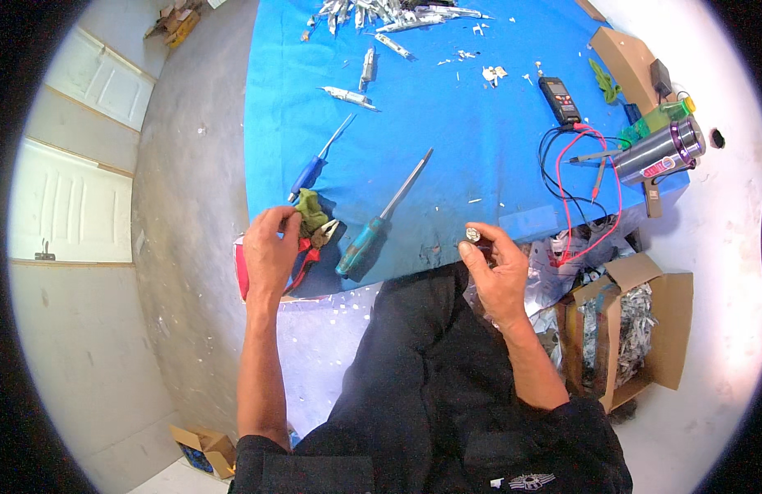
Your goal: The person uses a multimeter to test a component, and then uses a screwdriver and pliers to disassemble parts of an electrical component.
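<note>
Stretching to the far side, a blue-covered table [459, 123] bears a teal-handled screwdriver [361, 248] near its edge, with red-handled pliers [313, 256] to the left. There, the left hand [271, 251] meets a green rag [312, 211], its grip impossible to tell; farther right, the right hand [502, 276] pinches a small silvery cylinder [472, 235] between thumb and forefinger.

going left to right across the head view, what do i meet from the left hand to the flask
Left hand, teal-handled screwdriver, right hand holding a small round-ended piece, black handheld meter, grey metal flask
</note>
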